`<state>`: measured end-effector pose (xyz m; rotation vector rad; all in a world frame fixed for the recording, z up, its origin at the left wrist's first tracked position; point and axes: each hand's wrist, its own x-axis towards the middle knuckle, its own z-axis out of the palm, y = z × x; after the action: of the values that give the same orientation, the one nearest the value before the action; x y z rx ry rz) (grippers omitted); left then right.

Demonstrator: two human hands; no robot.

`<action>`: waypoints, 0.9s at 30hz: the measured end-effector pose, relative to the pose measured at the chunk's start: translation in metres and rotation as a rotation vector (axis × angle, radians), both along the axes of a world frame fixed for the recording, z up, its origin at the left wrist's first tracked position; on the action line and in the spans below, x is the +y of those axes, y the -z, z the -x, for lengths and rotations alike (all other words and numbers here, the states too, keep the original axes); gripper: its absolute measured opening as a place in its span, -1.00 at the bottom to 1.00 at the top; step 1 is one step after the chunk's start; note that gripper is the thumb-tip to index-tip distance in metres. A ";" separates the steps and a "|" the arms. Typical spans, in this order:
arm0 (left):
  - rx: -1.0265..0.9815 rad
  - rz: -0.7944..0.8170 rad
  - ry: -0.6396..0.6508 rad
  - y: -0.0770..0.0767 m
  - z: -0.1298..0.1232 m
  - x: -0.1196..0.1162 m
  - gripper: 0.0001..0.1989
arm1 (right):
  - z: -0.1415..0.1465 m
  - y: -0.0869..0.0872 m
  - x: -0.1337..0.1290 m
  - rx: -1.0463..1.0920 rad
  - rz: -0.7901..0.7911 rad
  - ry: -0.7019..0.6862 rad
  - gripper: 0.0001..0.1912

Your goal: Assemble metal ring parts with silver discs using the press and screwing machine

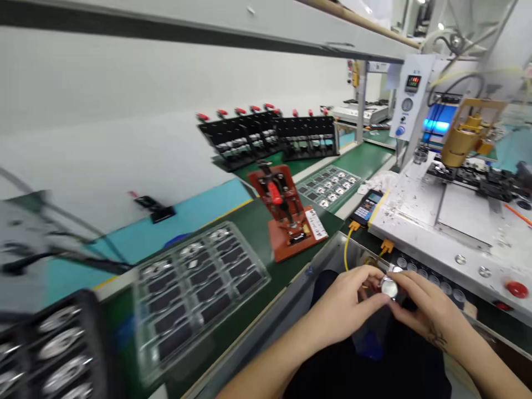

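Low in the head view, at the right of centre, my left hand (347,306) and my right hand (432,305) meet above my lap. Between their fingertips is a small round silver watch case (389,287), its pale disc-like face turned up toward me. The left thumb presses at its lower edge, and the right fingers close in from the other side. Parts of the case are hidden behind my fingers. Just beyond the hands, yellow cable plugs (387,245) hang near the bench edge, beside a row of small round clear pieces (434,279).
A clear compartment tray (253,282) and a brown clamp fixture (286,221) stand on the green belt at left. Another tray (347,183) holds round parts. A handheld device (368,205) lies by the white press machine (419,233), with its red button (517,288) at right.
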<state>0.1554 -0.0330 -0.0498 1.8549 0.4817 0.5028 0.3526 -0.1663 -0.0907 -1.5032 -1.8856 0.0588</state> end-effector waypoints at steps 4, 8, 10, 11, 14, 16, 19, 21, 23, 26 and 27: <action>-0.398 -0.627 -0.441 -0.057 0.028 0.055 -0.89 | -0.004 -0.007 0.023 0.077 -0.067 0.054 -0.59; -0.465 -1.093 -0.413 -0.089 0.047 0.123 -0.73 | -0.004 -0.015 0.043 0.188 -0.082 0.098 -0.62; -0.282 -1.167 -0.300 -0.089 0.048 0.144 -0.59 | -0.003 -0.016 0.050 0.240 -0.102 0.081 -0.63; -0.214 -1.177 -0.269 -0.086 0.047 0.148 -0.54 | -0.002 -0.017 0.053 0.267 -0.111 0.078 -0.64; -0.205 -1.118 -0.311 -0.088 0.041 0.148 -0.49 | 0.003 -0.017 0.068 0.346 -0.107 0.071 -0.66; -0.304 -1.008 -0.407 -0.105 0.035 0.147 -0.50 | 0.008 -0.019 0.084 0.381 -0.086 0.028 -0.67; -0.457 -0.773 -0.537 -0.144 0.027 0.170 -0.51 | 0.018 -0.020 0.116 0.445 -0.027 -0.033 -0.65; -0.535 -0.600 -0.553 -0.164 0.031 0.198 -0.59 | 0.024 -0.017 0.138 0.469 0.020 -0.057 -0.63; -0.583 -0.505 -0.586 -0.166 0.046 0.225 -0.69 | 0.030 -0.010 0.153 0.471 0.059 -0.078 -0.63; -0.459 -0.525 -0.785 -0.132 0.089 0.239 -0.64 | 0.034 0.003 0.165 0.487 0.114 -0.104 -0.64; -0.309 -0.493 -0.836 -0.112 0.104 0.235 -0.59 | 0.035 0.007 0.168 0.490 0.134 -0.114 -0.65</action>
<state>0.0517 0.2017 0.0623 1.9172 0.9851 1.5571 0.3178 0.0016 -0.0981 -1.3151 -1.5864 0.5645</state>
